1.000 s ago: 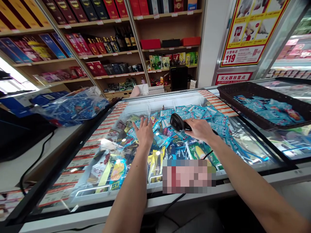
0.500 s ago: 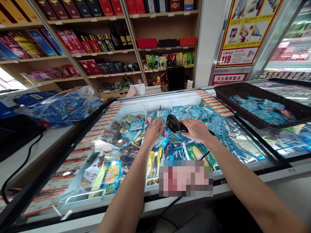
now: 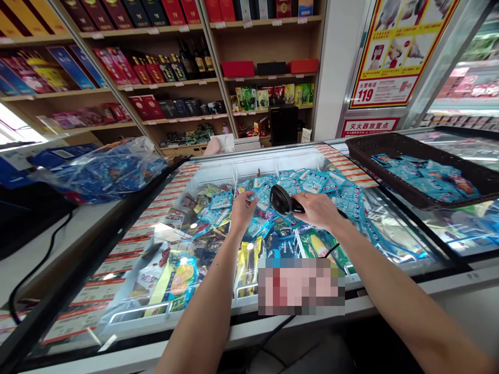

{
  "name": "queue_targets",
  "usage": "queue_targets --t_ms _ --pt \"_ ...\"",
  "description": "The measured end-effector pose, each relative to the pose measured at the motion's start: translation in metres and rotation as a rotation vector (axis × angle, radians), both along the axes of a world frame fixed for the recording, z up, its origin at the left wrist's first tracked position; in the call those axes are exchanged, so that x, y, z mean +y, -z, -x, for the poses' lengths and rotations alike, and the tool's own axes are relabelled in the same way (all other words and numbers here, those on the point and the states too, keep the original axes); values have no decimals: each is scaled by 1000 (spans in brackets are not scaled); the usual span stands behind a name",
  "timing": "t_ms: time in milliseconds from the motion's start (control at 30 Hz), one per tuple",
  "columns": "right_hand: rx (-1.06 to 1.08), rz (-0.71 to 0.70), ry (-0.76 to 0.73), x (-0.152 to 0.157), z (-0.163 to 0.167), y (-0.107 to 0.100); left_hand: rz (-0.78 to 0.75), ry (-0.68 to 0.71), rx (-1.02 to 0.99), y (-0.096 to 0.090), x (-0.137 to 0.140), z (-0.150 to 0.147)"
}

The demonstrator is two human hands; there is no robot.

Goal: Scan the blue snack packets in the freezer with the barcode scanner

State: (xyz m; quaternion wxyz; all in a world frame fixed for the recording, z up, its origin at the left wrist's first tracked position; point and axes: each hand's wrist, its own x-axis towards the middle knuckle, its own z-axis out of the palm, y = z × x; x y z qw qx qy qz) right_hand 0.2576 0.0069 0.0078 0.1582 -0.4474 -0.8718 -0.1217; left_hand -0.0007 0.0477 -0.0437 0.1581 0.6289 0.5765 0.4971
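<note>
A black handheld barcode scanner (image 3: pixel 281 199) is gripped by its handle in my right hand (image 3: pixel 317 210), its head pointing left. My left hand (image 3: pixel 244 210) has its thumb and fingers pinched at the edge of a small blue packet (image 3: pixel 264 199), just left of the scanner head. Many similar blue packets (image 3: pixel 315 181) lie spread in a heap on the glass top of the chest freezer (image 3: pixel 393 228) around both hands. A smaller group of blue packets (image 3: pixel 220 200) lies left of my left hand.
A dark brown basket (image 3: pixel 413 195) holding blue packets stands at right. At left is a clear plastic bag (image 3: pixel 117 169) of blue packets. Wrapped ice creams (image 3: pixel 183 280) show under the glass. Stocked shelves (image 3: pixel 163 83) stand behind. A black cable (image 3: pixel 273 332) runs along the front.
My left hand has gone from lying flat over the packets to a pinch on a packet's edge. The scanner in my right hand has hardly moved.
</note>
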Motion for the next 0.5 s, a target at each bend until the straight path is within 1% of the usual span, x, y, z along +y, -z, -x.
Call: queue_targets --t_ms 100,200,300,500 --pt "1 -13 -17 0 0 1 26 34 -254 2 1 1" --pt "-6 -6 -29 0 1 1 28 80 -393 5 2 2" --pt "-10 0 -44 -2 2 0 18 100 -420 7 4 4" --pt "-33 0 -68 -4 5 -1 23 127 -403 8 5 4"
